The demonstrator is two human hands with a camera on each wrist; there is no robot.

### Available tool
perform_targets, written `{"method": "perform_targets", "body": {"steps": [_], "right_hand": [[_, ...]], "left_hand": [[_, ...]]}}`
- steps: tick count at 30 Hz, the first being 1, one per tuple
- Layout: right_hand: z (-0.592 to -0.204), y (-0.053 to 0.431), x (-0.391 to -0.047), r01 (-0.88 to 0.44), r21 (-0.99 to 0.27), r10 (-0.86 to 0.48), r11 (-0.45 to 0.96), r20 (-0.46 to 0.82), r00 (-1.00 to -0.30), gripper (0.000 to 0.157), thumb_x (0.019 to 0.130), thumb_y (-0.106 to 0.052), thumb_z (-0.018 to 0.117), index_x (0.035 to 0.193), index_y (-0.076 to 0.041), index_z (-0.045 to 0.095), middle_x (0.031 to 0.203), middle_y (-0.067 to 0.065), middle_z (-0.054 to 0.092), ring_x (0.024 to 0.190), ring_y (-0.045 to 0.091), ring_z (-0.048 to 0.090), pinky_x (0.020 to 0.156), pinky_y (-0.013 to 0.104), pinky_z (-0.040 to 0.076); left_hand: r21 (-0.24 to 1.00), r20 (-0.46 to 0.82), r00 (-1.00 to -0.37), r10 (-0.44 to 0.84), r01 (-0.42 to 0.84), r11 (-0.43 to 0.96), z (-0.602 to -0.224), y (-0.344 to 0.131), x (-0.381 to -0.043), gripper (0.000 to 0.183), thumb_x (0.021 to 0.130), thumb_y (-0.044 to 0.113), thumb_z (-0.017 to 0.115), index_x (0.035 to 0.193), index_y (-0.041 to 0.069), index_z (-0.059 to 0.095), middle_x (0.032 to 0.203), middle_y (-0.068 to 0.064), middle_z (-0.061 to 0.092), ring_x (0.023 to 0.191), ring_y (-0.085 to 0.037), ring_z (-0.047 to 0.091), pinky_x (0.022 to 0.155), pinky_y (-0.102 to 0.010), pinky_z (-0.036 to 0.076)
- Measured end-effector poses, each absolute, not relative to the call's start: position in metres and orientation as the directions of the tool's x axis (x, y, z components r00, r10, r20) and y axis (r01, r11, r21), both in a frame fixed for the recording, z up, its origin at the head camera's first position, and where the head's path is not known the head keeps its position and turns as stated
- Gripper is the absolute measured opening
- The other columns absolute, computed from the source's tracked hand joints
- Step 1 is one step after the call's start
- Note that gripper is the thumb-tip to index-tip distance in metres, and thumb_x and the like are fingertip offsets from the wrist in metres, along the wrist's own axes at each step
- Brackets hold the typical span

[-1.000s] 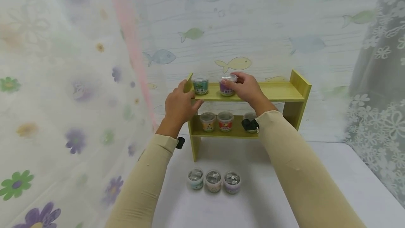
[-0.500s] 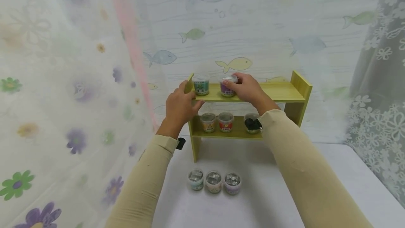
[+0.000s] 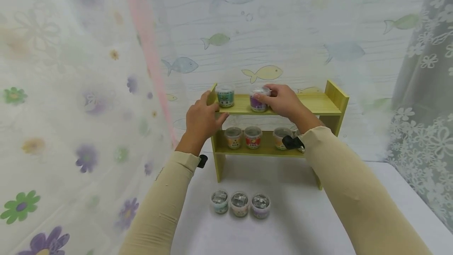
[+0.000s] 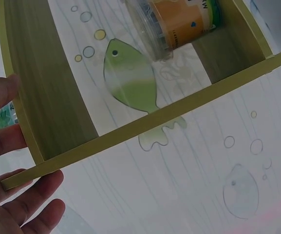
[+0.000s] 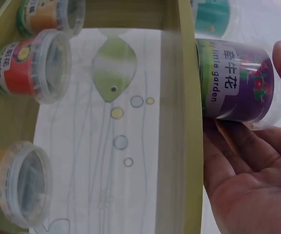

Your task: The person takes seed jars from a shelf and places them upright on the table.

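My left hand [image 3: 199, 119] grips the left end of a yellow-green wooden shelf [image 3: 311, 103], its fingers either side of the end panel in the left wrist view. On the top board, my right hand [image 3: 288, 103] holds a purple-labelled plastic tub [image 3: 257, 103] with a clear lid, reading "My little garden". In the right wrist view, the thumb is at the lid side and the other fingers curl below the purple tub, whose base is at the board. A green-labelled tub [image 3: 225, 98] stands left of it.
On the lower board are an orange tub [image 3: 233, 141], a red tub [image 3: 253, 141] and another orange tub [image 3: 280, 135]; the right wrist strap [image 3: 293, 142] overlaps that part. Three lidded tubs, pale blue [image 3: 220, 204], pinkish [image 3: 239, 206] and lilac [image 3: 260, 208], stand on the white table.
My right hand and the purple tub have shifted slightly right along the top board, away from the green tub. The right forearm moved right, uncovering more of the lower board. The left hand stays put.
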State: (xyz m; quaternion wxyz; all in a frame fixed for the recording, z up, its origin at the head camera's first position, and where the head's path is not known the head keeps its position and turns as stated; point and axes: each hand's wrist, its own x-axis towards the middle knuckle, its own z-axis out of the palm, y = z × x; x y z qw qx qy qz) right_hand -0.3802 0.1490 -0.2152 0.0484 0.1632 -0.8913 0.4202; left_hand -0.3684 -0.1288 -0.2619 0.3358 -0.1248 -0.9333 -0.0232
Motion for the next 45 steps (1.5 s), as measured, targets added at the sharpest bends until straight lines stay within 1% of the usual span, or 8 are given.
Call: {"method": "perform_targets", "body": {"steps": [9,17,20,29,33,36,41,45], "right_hand": [[-0.218,0.157,-0.368,-0.335,-0.779,-0.241,0.53,0.241,-0.94,0.084,0.095,-0.06,0.066,0.16,-0.012,0.041,0.143,0.012,0.063,0.122,0.026,0.063,0.094,0.047,0.054],[-0.216,0.167,-0.357,-0.36,-0.758,-0.243,0.545,0.268,-0.932,0.088,0.092,-0.065,0.067,0.16,-0.014,0.041,0.148,0.012,0.059,0.135,0.026,0.058,0.105,0.051,0.051],[-0.216,0.169,-0.353,-0.365,-0.77,-0.246,0.524,0.274,-0.93,0.087,0.093,-0.063,0.068,0.159,-0.013,0.043,0.147,0.013,0.06,0.133,0.027,0.06,0.105,0.051,0.053],[-0.224,0.185,-0.332,-0.355,-0.814,-0.2,0.46,0.294,-0.934,0.078,0.091,-0.06,0.071,0.153,-0.016,0.052,0.138,0.012,0.065,0.123,0.026,0.067,0.099,0.042,0.057],[-0.227,0.192,-0.325,-0.389,-0.797,-0.202,0.463,0.332,-0.921,0.074,0.093,-0.057,0.07,0.151,-0.015,0.054,0.134,0.013,0.068,0.117,0.025,0.07,0.093,0.033,0.06],[-0.23,0.195,-0.322,-0.41,-0.789,-0.207,0.458,0.353,-0.912,0.071,0.094,-0.054,0.071,0.151,-0.014,0.055,0.133,0.013,0.069,0.114,0.019,0.071,0.089,0.027,0.06],[-0.238,0.201,-0.317,-0.403,-0.8,-0.196,0.444,0.352,-0.915,0.066,0.093,-0.052,0.074,0.146,-0.014,0.06,0.13,0.013,0.07,0.108,0.013,0.072,0.087,0.027,0.06],[-0.248,0.206,-0.31,-0.381,-0.797,-0.178,0.469,0.337,-0.924,0.067,0.092,-0.054,0.075,0.144,-0.014,0.061,0.129,0.012,0.071,0.108,0.016,0.071,0.086,0.023,0.06]], "left_hand": [[-0.042,0.618,-0.757,0.212,0.237,0.971,-0.26,-0.129,-0.365,0.047,0.096,0.061,0.064,0.113,0.019,0.078,0.158,-0.014,0.045,0.111,-0.034,0.067,0.089,-0.047,0.059],[-0.043,0.624,-0.751,0.215,0.242,0.969,-0.259,-0.131,-0.365,0.047,0.096,0.061,0.063,0.113,0.019,0.078,0.159,-0.014,0.044,0.109,-0.034,0.067,0.087,-0.048,0.059],[-0.04,0.628,-0.749,0.21,0.239,0.97,-0.26,-0.133,-0.364,0.046,0.096,0.061,0.064,0.111,0.02,0.078,0.159,-0.014,0.045,0.109,-0.035,0.067,0.085,-0.048,0.059],[-0.046,0.615,-0.757,0.219,0.242,0.969,-0.261,-0.132,-0.366,0.047,0.097,0.062,0.062,0.111,0.021,0.078,0.16,-0.014,0.043,0.11,-0.035,0.067,0.085,-0.048,0.058],[-0.042,0.618,-0.756,0.216,0.244,0.969,-0.261,-0.132,-0.367,0.046,0.097,0.062,0.063,0.111,0.021,0.078,0.16,-0.014,0.043,0.11,-0.034,0.067,0.085,-0.048,0.059],[-0.037,0.62,-0.756,0.212,0.242,0.97,-0.261,-0.132,-0.366,0.046,0.097,0.061,0.063,0.11,0.02,0.078,0.159,-0.014,0.044,0.11,-0.034,0.067,0.086,-0.048,0.059],[-0.034,0.613,-0.762,0.211,0.241,0.97,-0.261,-0.131,-0.366,0.046,0.097,0.062,0.062,0.111,0.021,0.078,0.16,-0.014,0.042,0.109,-0.034,0.067,0.085,-0.048,0.058],[-0.03,0.61,-0.764,0.21,0.242,0.97,-0.26,-0.13,-0.366,0.045,0.097,0.061,0.062,0.11,0.02,0.078,0.16,-0.013,0.042,0.109,-0.034,0.066,0.085,-0.047,0.058]]}}
